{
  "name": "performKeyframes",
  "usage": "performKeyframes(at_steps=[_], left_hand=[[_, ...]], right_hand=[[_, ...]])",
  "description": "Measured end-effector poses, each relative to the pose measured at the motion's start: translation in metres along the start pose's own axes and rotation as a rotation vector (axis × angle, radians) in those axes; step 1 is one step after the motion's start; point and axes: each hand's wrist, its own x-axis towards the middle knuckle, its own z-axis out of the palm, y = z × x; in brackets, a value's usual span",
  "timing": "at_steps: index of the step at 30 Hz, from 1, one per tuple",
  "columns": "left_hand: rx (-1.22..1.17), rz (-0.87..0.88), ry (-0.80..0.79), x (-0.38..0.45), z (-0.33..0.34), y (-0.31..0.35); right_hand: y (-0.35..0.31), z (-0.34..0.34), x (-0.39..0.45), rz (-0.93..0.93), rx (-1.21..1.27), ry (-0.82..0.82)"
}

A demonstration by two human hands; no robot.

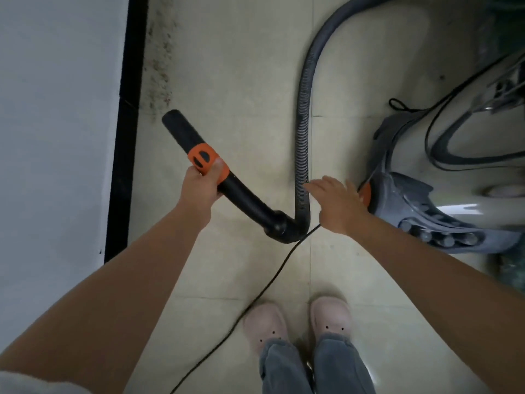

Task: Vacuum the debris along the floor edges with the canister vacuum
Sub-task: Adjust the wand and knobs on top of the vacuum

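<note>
Speckled dark debris [160,61] lies on the pale tiled floor [241,81] beside the black baseboard [127,109]. The grey canister vacuum [426,200] sits right. The left hand [200,186] grip clamps the black-and-orange nozzle handle [204,159]. The right hand [338,203], fingers apart, touches the ribbed grey hose [304,123].

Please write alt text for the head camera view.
A person's left hand grips a black vacuum nozzle aimed at debris along the black baseboard. The open right hand touches the hose beside the canister.
</note>
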Motion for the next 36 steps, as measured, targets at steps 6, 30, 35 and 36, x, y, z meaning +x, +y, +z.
performKeyframes(at_steps=[6,30,35,36], left_hand=[[-0.154,-0.017,-0.011,-0.034,0.011,0.066],[0.407,0.344,-0.284,-0.233,0.346,0.248],[0.606,0.442,-0.272,-0.247,0.382,0.250],[0.670,0.477,-0.272,-0.250,0.388,0.250]], right_hand=[[-0.012,-0.047,-0.028,0.155,0.175,-0.071],[0.233,-0.336,-0.244,0.705,0.143,0.652],[0.277,-0.375,-0.214,0.796,0.201,0.447],[0.281,-0.380,-0.209,0.807,0.199,0.407]])
